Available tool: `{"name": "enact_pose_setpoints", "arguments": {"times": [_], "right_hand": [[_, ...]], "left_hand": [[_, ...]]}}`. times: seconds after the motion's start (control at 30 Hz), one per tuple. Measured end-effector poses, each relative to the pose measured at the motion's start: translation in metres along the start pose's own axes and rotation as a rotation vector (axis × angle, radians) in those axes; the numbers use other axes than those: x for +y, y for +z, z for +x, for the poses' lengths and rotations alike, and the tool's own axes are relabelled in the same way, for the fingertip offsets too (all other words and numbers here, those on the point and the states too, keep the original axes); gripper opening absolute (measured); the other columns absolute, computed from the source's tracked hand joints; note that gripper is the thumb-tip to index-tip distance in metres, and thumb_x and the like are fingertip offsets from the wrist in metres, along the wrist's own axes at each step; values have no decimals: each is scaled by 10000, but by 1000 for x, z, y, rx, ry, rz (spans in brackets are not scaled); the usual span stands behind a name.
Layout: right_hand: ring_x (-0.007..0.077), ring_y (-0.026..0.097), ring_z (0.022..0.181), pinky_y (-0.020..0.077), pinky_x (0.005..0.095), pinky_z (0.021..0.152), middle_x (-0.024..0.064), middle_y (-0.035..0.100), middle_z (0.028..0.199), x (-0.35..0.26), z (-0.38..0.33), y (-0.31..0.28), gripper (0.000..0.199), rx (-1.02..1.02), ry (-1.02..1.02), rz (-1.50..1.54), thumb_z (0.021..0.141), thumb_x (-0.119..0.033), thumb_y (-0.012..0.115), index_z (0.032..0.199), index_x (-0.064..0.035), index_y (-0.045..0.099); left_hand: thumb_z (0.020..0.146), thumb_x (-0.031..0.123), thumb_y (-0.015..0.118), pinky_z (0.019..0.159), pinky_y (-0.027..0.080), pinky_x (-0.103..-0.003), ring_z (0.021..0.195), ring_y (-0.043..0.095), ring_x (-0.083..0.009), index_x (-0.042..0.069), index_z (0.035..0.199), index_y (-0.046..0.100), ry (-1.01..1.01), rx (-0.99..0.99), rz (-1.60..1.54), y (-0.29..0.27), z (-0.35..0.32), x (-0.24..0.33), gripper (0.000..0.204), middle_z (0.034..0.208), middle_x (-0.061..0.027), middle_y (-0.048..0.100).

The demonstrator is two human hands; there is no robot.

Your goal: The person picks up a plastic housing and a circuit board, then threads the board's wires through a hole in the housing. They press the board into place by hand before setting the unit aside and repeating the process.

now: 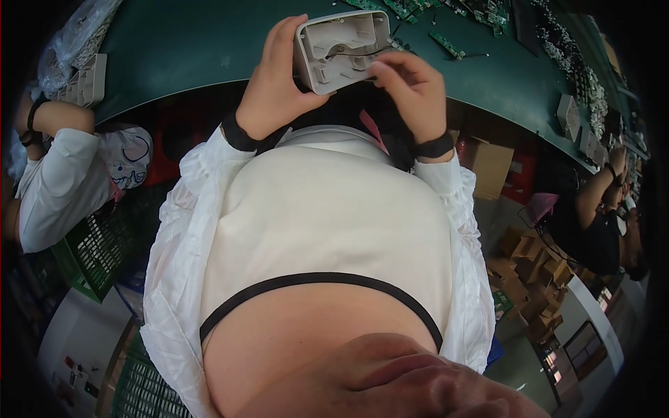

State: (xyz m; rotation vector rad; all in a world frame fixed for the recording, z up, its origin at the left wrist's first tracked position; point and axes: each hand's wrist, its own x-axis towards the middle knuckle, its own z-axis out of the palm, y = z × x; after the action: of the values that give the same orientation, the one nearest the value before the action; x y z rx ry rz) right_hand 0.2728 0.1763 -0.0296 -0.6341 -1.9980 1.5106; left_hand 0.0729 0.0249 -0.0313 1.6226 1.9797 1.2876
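Observation:
My left hand grips a light grey plastic housing by its left side, fingers behind it and thumb along its lower edge. The housing is tilted, its hollow inside facing me, with moulded ribs and posts showing. A thin dark wire runs across the inside toward the right wall. At the lower right edge of the housing, my right hand has its thumb and forefinger pressed together. Whatever lies between those fingertips is too small to make out.
Green circuit boards with wires lie on the green table beyond the housing. More grey housings stand at the far left, near clear plastic bags. Co-workers sit on both sides. Cardboard boxes are below the table at right.

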Motion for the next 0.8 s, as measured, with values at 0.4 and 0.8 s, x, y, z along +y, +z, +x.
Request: {"name": "enact_pose_setpoints", "arguments": {"times": [0.4, 0.8], "right_hand": [[113, 633, 854, 510, 229, 835, 26, 691, 1010, 14, 22, -26, 382, 235, 9, -47, 946, -82, 763, 1314, -30, 677], [197, 679, 943, 531, 285, 854, 72, 709, 1096, -20, 20, -20, 287, -175, -281, -236, 850, 18, 774, 1130, -42, 758]], "left_hand": [[679, 97, 960, 1051, 574, -427, 1412, 487, -323, 120, 1583, 287, -19, -29, 20, -2, 1, 6, 1127, 1583, -152, 330], [671, 204, 952, 1032, 540, -421, 1294, 564, -401, 40, 1528, 304, 51, 29, 57, -1, -3, 3, 1087, 1483, -219, 398]]}}
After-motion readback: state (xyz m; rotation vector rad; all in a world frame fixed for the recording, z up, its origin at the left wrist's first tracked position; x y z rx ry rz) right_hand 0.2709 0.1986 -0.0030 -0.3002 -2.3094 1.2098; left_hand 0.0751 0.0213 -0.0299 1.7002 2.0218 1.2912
